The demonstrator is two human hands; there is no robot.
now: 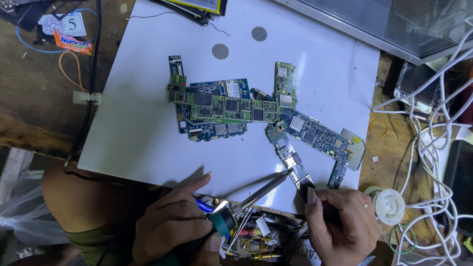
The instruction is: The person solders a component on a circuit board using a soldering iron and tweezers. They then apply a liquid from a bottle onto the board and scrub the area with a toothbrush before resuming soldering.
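**benchrat:** So what stage is this? Looks to me like soldering or desoldering on that narrow board piece (294,165) at the near edge of the white sheet (143,123). The soldering iron (246,199) is in the left hand (172,224), fingers wrapped tight round the teal grip, thumb along the top, and the tip sits right at the near end of the strip.

**solderjunkie:** Agreed, heat is going on a joint there, I'd guess. The right hand (340,221) is curled in from the near right, fingers pinched narrow on the strip's near end. Can't tell if there's tweezers in there or just fingertips.

**benchrat:** Both wrists are low at the sheet's near edge, iron angled up and to the right. Next bit needs a steady tip and a firm pinch so the strip doesn't skate.

**solderjunkie:** Yep. The bigger green and blue boards (226,108) lie further off in the middle of the sheet, untouched, with two coins (220,51) at the far side. Solder spool (389,206) just right of the right hand.
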